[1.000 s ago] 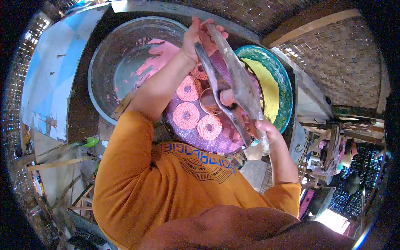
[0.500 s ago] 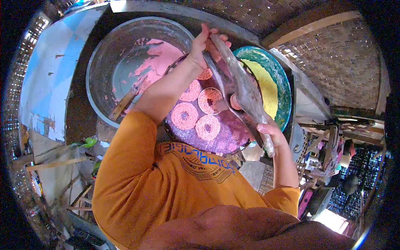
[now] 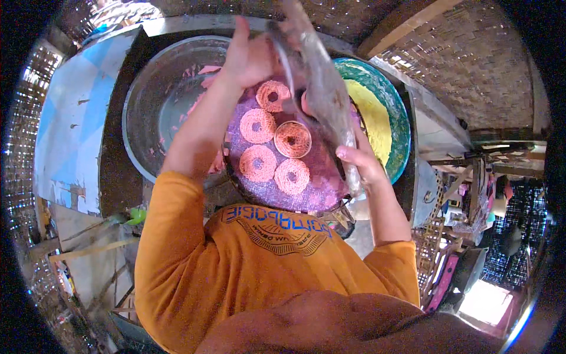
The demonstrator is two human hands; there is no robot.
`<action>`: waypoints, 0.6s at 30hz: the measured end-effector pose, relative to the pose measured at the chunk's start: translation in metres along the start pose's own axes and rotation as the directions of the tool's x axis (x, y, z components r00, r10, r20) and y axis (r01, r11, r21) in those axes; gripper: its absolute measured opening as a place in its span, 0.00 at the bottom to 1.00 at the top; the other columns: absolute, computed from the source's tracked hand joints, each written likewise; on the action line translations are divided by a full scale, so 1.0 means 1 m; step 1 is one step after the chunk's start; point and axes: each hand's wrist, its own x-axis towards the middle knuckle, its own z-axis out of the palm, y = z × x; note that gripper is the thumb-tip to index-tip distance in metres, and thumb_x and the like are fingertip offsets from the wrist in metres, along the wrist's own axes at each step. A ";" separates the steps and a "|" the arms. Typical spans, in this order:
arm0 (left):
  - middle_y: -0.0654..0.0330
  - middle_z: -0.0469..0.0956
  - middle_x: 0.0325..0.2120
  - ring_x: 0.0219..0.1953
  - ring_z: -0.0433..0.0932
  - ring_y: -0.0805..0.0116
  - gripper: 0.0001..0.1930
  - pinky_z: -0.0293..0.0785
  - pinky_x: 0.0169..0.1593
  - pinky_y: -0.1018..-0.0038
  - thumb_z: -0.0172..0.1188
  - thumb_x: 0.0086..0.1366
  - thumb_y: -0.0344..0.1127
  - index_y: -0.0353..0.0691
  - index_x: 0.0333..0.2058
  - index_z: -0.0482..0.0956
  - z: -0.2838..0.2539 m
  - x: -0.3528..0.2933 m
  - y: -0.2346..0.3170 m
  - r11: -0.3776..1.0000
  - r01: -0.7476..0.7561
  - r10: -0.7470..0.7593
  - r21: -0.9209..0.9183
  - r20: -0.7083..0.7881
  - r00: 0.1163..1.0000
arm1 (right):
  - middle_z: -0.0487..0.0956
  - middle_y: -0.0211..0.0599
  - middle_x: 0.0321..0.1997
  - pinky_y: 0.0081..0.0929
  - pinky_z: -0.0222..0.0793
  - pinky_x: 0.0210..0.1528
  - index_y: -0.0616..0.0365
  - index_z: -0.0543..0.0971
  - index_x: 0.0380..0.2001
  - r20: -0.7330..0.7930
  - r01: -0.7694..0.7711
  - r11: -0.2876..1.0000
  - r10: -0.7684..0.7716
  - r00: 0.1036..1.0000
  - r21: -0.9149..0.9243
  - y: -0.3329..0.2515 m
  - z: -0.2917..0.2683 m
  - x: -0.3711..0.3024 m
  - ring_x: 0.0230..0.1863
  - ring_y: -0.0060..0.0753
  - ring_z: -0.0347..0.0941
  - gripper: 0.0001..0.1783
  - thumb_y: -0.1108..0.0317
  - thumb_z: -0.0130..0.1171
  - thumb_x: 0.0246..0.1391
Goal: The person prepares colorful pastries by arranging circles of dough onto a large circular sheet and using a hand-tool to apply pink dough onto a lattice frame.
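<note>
A long, weathered wooden press (image 3: 327, 88) with two arms slants over a round purple surface (image 3: 315, 189). My right hand (image 3: 368, 162) is closed round its near end, thumb on top. By its far end, my left hand (image 3: 253, 56) has its thumb sticking up; motion smears its other fingers, and their grip cannot be made out. Several pink rings of fine strands, such as one pink ring (image 3: 257, 125), lie on the purple surface. Among them, a darker orange-pink ring sits inside a pale-rimmed round mould (image 3: 293, 156). The press hides part of the surface.
At the left stands a large grey basin (image 3: 141, 112) with pink dough-like stuff (image 3: 197, 109) in it. A green basin (image 3: 402, 135) holding a yellow mass (image 3: 380, 121) stands on the right. A blue and white panel (image 3: 76, 130) borders the far left, and woven walls (image 3: 471, 76) rise beyond.
The press has shifted up and to the left in the picture, with my right hand still on its near end. My left hand has moved left and is now blurred.
</note>
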 end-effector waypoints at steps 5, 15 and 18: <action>0.58 0.75 0.37 0.42 0.73 0.66 0.27 0.68 0.46 0.69 0.65 0.39 0.27 0.33 0.42 0.70 0.026 -0.021 -0.054 0.123 0.118 0.187 0.985 -0.140 0.972 | 0.65 0.43 0.53 0.31 0.49 0.58 0.63 0.56 0.55 -0.044 0.126 0.965 -0.140 0.989 -0.231 0.003 0.016 0.014 0.56 0.37 0.59 0.49 0.37 0.55 0.38; 0.59 0.74 0.31 0.32 0.74 0.69 0.21 0.71 0.37 0.74 0.63 0.46 0.34 0.35 0.40 0.71 0.017 -0.134 -0.016 0.042 -0.058 0.670 0.997 0.015 0.742 | 0.75 0.48 0.31 0.41 0.67 0.37 0.56 0.78 0.22 -0.306 -0.243 0.518 -0.039 0.951 -0.820 0.074 -0.001 0.029 0.33 0.52 0.72 0.17 0.52 0.53 0.45; 0.59 0.74 0.31 0.32 0.73 0.69 0.20 0.71 0.37 0.73 0.61 0.48 0.36 0.35 0.40 0.71 0.010 -0.156 -0.003 0.359 -0.013 0.690 0.933 -0.256 0.678 | 0.75 0.47 0.31 0.41 0.67 0.37 0.56 0.78 0.22 -0.303 -0.233 0.512 -0.056 0.951 -0.827 0.085 -0.001 0.028 0.33 0.51 0.72 0.17 0.53 0.53 0.45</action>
